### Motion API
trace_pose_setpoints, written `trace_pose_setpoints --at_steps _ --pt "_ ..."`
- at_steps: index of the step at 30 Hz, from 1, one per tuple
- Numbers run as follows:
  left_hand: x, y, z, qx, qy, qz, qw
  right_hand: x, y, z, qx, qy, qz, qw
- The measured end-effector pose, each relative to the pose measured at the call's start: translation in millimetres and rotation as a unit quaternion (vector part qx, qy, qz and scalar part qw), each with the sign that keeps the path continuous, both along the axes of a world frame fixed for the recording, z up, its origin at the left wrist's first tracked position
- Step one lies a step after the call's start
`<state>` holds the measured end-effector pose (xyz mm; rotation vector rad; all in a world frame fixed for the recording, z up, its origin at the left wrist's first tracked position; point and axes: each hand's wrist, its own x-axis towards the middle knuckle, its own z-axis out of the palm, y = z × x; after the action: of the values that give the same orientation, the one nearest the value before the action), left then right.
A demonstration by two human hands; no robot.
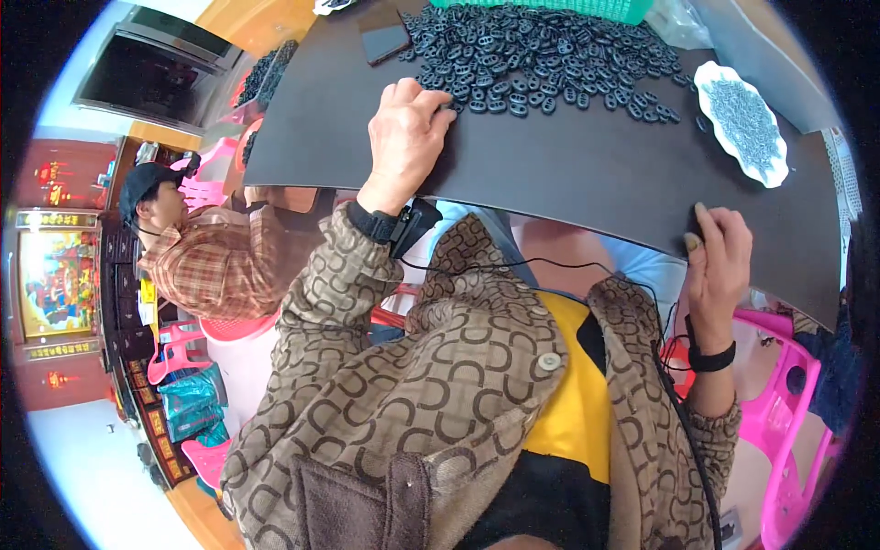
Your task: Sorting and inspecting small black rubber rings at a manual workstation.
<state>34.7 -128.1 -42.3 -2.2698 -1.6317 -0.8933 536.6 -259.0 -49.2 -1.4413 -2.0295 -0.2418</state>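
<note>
My left hand [403, 133] rests on the dark table [568, 170], fingers curled, at the near left edge of a heap of small black oval pieces with holes [513, 55]. Its thumb and forefinger close on one black piece at the heap's border, partly hidden by the fingertips. Over the table's near edge at the right, my right hand [721, 261] has its thumb and forefinger apart, with nothing visible between them. Beyond it lies a white scalloped dish [777, 172] filled with small grey metallic bits.
A phone-like dark slab [384, 42] lies left of the heap, and a green basket [587, 7] stands behind it. A clear plastic bag [676, 26] sits at the back. Another person [215, 252] sits at the left. A pink chair [779, 412] stands at the right; a cable [568, 266] crosses my front.
</note>
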Motion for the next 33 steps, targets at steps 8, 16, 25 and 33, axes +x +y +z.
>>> trace_pose_setpoints --at_steps 8,16,25,33 --pt "13 -3 8 -0.046 -0.026 -0.009 0.999 21 -14 -8 0.025 0.008 0.126 0.992" --pt "31 -13 19 -0.091 -0.050 -0.040 0.994 34 -20 -16 0.063 0.019 0.176 0.982" --pt "19 8 26 -0.155 -0.083 -0.073 0.982 40 -15 -10 0.062 0.073 0.213 0.972" --pt "13 22 32 -0.248 -0.068 -0.059 0.964 21 -12 33 -0.093 0.221 0.150 0.959"
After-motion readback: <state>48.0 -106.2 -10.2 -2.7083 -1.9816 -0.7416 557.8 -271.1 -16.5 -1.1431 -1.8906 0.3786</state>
